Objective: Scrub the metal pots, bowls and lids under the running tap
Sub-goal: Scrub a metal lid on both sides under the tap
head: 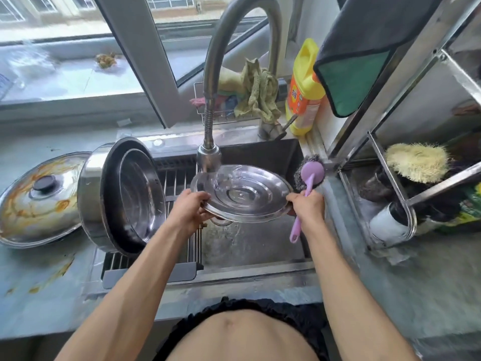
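A round metal lid (244,194) is held underside up over the sink (250,243), and water from the tap head (209,158) runs onto its far left part. My left hand (191,208) grips the lid's left rim. My right hand (303,204) holds the right rim together with a purple-handled steel-wool scrubber (309,173), whose wire head sticks up beyond the rim. A large metal pot (117,196) lies tilted on its side on the drain rack, with a metal bowl (141,194) inside it. A greasy lid (39,199) with a black knob rests on the counter at the left.
A yellow detergent bottle (304,92) and rags (256,92) stand behind the sink. A metal rack (390,162) at the right holds a bristly yellow brush (416,162) and bottles. A dark cloth (364,56) hangs from it. The counter (46,280) has orange stains.
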Available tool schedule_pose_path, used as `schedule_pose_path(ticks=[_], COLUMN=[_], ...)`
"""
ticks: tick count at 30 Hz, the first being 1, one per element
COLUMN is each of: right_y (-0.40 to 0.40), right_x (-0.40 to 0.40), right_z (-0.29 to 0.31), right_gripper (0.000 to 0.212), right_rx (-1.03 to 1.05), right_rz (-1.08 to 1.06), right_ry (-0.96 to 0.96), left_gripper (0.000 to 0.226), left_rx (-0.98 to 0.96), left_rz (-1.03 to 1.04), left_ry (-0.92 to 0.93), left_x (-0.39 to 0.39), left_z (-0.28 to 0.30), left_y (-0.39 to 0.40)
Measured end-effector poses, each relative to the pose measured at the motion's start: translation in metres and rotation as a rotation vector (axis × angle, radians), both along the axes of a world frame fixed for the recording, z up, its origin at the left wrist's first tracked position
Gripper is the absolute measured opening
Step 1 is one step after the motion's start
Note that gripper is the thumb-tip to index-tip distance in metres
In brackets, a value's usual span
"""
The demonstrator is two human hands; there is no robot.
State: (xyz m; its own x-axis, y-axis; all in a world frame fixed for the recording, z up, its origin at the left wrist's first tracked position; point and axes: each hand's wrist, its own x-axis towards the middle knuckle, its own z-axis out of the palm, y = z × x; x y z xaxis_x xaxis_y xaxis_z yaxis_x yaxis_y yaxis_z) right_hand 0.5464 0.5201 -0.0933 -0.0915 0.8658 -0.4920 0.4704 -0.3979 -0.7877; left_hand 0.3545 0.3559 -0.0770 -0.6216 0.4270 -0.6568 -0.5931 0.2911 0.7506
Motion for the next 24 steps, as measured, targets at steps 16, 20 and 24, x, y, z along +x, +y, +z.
schedule_pose_path(ticks=[16,20,24], right_y=[0.067,0.081,0.093], right_x=[-0.072,-0.097,-0.113], right_z=[0.018,0.029,0.038], right_gripper=[0.064,0.09,0.088], right_rx=[0.072,0.0,-0.047], right_rz=[0.615,0.582,0.485], right_ry=[-0.466,-0.298,-0.09], left_gripper=[0.045,0.03,0.018], left_rx=[-0.169,-0.164,-0.182], left_rz=[-0.128,-0.102,-0.071], left_ry=[0.522,0.467,0.435], left_x=[-0.02,-0.019,-0.018], left_z=[0.014,0.005,0.001], left_y=[0.033,0.042,0.044])
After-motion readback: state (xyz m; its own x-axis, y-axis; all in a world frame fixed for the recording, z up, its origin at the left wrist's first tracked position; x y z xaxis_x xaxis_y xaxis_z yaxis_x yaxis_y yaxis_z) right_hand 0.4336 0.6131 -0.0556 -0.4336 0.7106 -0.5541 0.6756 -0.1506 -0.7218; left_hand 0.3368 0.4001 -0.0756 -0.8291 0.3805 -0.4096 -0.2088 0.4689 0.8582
